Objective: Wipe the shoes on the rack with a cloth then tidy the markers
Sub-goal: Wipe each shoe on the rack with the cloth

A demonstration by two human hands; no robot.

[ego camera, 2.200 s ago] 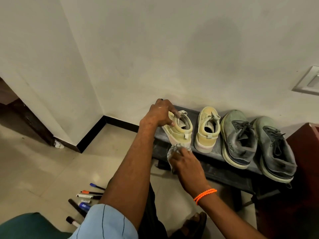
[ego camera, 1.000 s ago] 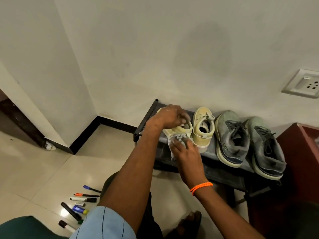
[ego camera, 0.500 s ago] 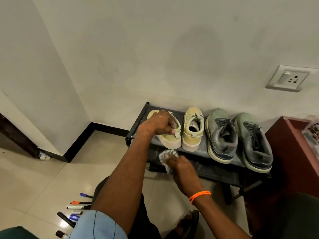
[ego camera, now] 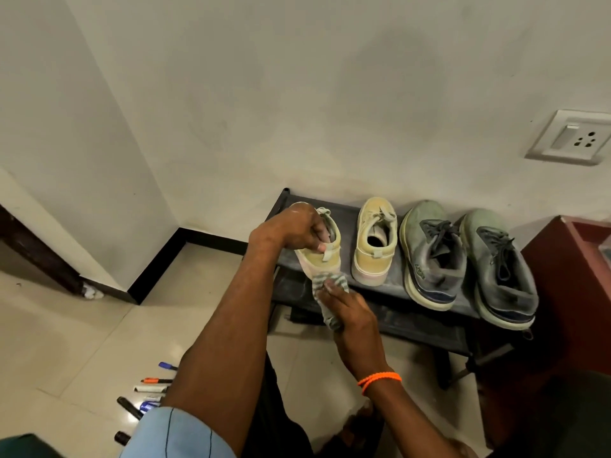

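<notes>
Two hands on yellow shoe, cloth

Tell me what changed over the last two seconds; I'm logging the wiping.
The right hand dropped the cloth below the yellow shoe, then brought it back to the heel. The left hand holds that shoe throughout. Other shoes and markers unmoved.

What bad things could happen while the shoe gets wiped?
The left hand holds the yellow shoe at the rack's front edge, heel past it. If that grip loosens while the right hand rubs with the cloth, the shoe might tip to the floor. The markers lie loose on the floor by the person's side, so a shifting foot could perhaps kick or step on them.
</notes>
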